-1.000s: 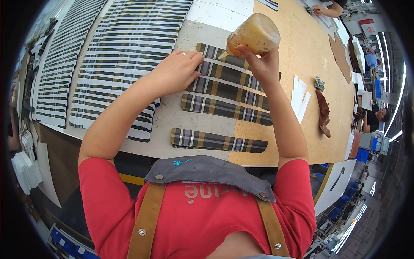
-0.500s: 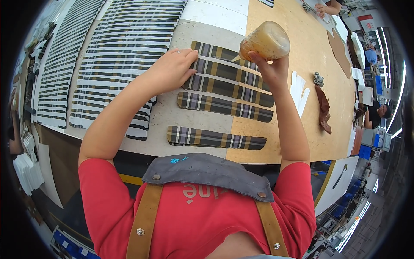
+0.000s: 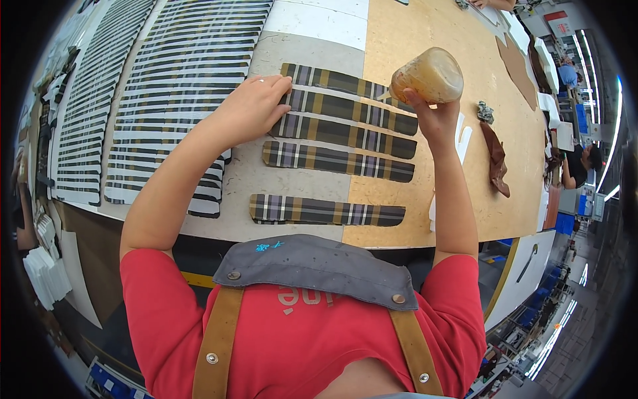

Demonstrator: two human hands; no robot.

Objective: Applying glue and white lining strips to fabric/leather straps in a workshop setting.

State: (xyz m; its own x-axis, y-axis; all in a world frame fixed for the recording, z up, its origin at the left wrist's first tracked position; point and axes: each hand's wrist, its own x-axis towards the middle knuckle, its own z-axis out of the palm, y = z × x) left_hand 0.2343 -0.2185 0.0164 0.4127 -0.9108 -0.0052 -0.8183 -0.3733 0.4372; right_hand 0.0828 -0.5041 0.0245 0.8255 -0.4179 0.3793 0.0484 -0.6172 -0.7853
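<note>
Bottle, squat and translucent with amber-tinted contents, is gripped in the right hand; we note the thumb along its near side, the other fingers mostly hidden. We see it tilted, its pale nozzle pointing left at the right part of the farthest plaid strip; whether the tip touches, we cannot tell. Left hand: fingers together and bent, fingertips at the left ends of the far strips. Whether they pinch or only press, we cannot tell.

Layout: we count five plaid strips running left to right on the table, four close together, and the nearest strip set apart toward the near edge. To the left we record two long striped rows, a broad row and a narrower row. Right side: crumpled grey wad, brown piece and, partly behind the right forearm, white strips.
</note>
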